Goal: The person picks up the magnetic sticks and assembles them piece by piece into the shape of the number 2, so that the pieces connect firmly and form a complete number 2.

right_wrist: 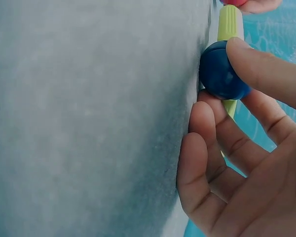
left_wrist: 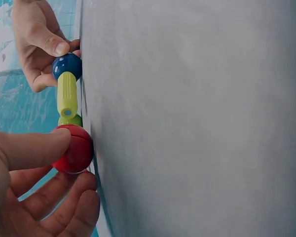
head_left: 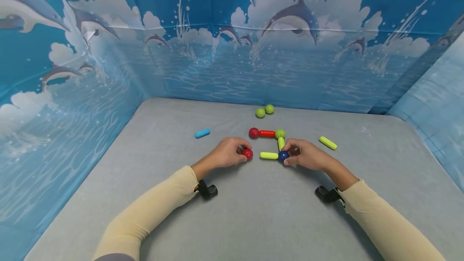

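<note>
In the head view my left hand grips a red ball between thumb and fingers, low over the grey surface. To its right, my right hand pinches a blue ball. A yellow-green stick joins the blue ball and points left at the red ball, with a gap between them. Another yellow-green stick runs from the blue ball back to a green ball. From there a red stick leads to a second red ball. The left wrist view shows a hole in the free stick's end.
Two loose green balls lie near the back edge. A blue stick rests at the left, and a loose yellow-green stick at the right. A dolphin-print curtain encloses the grey table at the back and sides.
</note>
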{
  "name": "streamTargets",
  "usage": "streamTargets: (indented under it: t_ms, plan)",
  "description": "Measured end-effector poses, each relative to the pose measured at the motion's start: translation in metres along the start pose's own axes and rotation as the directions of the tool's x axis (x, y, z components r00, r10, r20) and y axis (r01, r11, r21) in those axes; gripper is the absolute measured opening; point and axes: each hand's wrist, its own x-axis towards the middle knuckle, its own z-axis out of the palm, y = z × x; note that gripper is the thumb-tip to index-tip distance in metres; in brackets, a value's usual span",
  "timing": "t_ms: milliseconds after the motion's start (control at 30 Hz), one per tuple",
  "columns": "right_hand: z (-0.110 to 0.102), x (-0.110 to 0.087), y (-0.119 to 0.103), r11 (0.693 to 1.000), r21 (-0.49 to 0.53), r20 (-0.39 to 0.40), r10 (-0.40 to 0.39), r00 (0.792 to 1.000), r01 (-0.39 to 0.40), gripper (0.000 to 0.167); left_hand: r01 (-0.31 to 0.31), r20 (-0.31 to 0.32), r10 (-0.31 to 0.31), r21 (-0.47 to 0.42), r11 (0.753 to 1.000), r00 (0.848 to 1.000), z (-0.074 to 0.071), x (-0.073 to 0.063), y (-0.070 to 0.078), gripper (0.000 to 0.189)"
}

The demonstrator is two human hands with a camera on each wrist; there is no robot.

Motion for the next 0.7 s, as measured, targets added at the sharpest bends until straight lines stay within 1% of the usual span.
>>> streamTargets:
  t_ms: [167,367,500,600,700]
  plan:
    - [0.000,-0.001,0.000,1.000,-0.002,0.000,0.004,1.000,-0.004,0.023,0.026,0.019,-0.026,-0.045,0.999,0.999,0.004,0.007,0.003,0.033]
    - [0.001,-0.002,0.000,1.000,0.000,-0.002,0.006,1.000,-0.006,0.023,0.043,0.023,-0.041,-0.072,0.997,0.999,0.008,0.013,0.007,0.033]
    - [0.000,-0.004,0.001,1.000,-0.005,-0.014,0.020,1.000,-0.020,0.024,0.035,0.022,-0.033,-0.088,0.995,0.999,0.010,0.014,0.009,0.034]
    - [0.000,-0.005,0.001,1.000,-0.008,-0.013,0.022,1.000,-0.022,0.024,0.041,0.028,-0.038,-0.125,0.991,0.999,0.011,0.013,0.008,0.033]
    - [0.000,-0.004,0.000,1.000,-0.003,-0.006,0.014,1.000,-0.014,0.024,0.058,0.019,-0.055,-0.173,0.983,0.998,0.012,0.011,0.006,0.033]
